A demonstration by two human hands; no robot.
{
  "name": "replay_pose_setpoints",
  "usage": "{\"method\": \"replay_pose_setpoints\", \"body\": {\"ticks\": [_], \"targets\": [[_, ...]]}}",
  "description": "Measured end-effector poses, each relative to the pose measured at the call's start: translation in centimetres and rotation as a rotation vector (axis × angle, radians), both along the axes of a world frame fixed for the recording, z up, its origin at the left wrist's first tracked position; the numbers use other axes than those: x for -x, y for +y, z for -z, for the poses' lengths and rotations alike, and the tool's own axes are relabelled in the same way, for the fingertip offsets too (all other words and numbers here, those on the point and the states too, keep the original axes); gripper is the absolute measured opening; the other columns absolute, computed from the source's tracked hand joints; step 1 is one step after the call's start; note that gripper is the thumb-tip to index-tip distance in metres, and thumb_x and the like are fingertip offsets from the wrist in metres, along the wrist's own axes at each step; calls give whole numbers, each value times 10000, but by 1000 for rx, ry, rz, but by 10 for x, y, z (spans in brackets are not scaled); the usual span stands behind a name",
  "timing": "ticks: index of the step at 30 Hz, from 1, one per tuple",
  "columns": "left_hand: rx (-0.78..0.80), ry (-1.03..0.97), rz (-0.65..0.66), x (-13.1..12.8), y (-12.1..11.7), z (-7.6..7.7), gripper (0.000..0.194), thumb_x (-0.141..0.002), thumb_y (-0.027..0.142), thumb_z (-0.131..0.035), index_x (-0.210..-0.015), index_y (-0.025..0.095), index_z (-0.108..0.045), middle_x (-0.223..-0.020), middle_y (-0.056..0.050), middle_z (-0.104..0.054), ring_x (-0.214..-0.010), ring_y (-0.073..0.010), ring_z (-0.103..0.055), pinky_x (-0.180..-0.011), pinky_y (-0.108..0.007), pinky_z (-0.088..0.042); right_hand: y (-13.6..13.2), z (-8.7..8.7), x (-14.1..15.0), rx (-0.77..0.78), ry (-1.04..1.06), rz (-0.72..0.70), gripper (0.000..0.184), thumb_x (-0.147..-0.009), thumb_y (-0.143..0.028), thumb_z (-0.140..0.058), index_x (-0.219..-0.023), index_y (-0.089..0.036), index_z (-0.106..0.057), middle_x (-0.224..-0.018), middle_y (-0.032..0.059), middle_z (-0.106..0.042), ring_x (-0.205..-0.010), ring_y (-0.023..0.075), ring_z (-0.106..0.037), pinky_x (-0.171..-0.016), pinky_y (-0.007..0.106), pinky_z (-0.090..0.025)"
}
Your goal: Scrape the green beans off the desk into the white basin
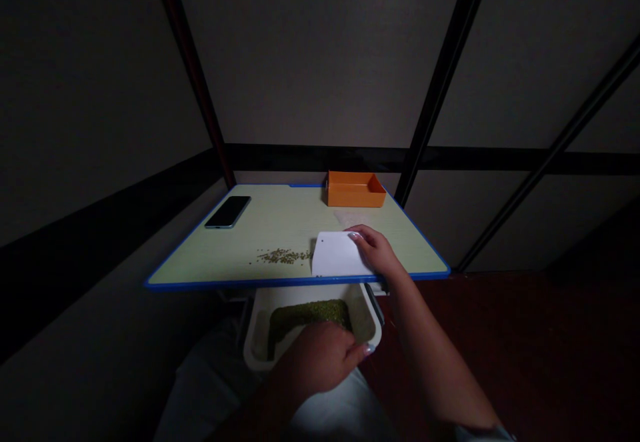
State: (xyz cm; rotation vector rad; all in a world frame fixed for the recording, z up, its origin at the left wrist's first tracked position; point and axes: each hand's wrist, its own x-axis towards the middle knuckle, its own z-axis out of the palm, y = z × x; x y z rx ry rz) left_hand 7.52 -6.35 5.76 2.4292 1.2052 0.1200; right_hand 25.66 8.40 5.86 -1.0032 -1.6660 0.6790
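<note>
My right hand (374, 249) grips the right end of a white flat scraper (335, 255), thumb on top. The scraper rests on the table near its front edge. Just left of it lies a scatter of small greenish beans or grains (283, 256). Below the table edge my left hand (323, 355) is closed over the front rim of a white plastic bin (257, 335), thumb at its right corner; its fingertips are hidden. Inside the bin is a layer of green grains (315, 310).
A pale green table (280, 219) with a blue edge stands before me. On it are a phone (229, 212) at left, an orange open box (355, 195) at the back right and a clear plastic bag (353, 218). Panelled walls stand behind and at left.
</note>
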Motion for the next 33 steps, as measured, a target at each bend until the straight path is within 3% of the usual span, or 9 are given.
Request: {"method": "replay_pose_setpoints", "body": {"ticks": [9, 15, 20, 26, 33], "targets": [[5, -1, 6, 1, 0, -2, 561, -986, 498, -346, -847, 156, -769, -825, -128, -765, -722, -251, -694, -594, -345, -362, 2, 4, -1, 20, 61, 27, 287, -853, -423, -565, -953, -194, -707, -922, 52, -736, -851, 208, -638, -791, 330, -489], [2, -7, 10, 2, 0, -4, 553, -986, 492, -349, -854, 163, -774, -841, -129, -772, -740, -254, -706, -590, -345, -358, 4, 5, -3, 22, 80, 117, 300, -838, -440, -556, -931, -193, -698, -900, 60, -731, -854, 223, -640, -795, 345, -492], [-11, -12, 3, 3, -1, -2, 575, -986, 519, -341, -862, 159, -772, -833, -129, -770, -724, -254, -702, -580, -349, -360, 2, 4, -2, 34, 47, 54, 284, -839, -436, -563, -929, -204, -700, -920, 55, -737, -867, 225, -645, -804, 344, -493], [-21, -10, -1, 3, -1, 0, 565, -986, 512, -345, -860, 166, -774, -826, -126, -771, -726, -259, -707, -571, -355, -345, 3, 4, -4, -6, 163, 230, 299, -835, -450, -547, -923, -196, -677, -939, 80, -733, -910, 248, -646, -850, 375, -489], [-18, -2, -1, 2, -1, -4, 542, -984, 492, -360, -864, 168, -778, -807, -121, -770, -703, -250, -700, -550, -347, -317, 0, 3, -5, 19, 45, 163, 291, -847, -433, -536, -935, -202, -689, -936, 69, -735, -886, 241, -644, -824, 365, -482]]}}
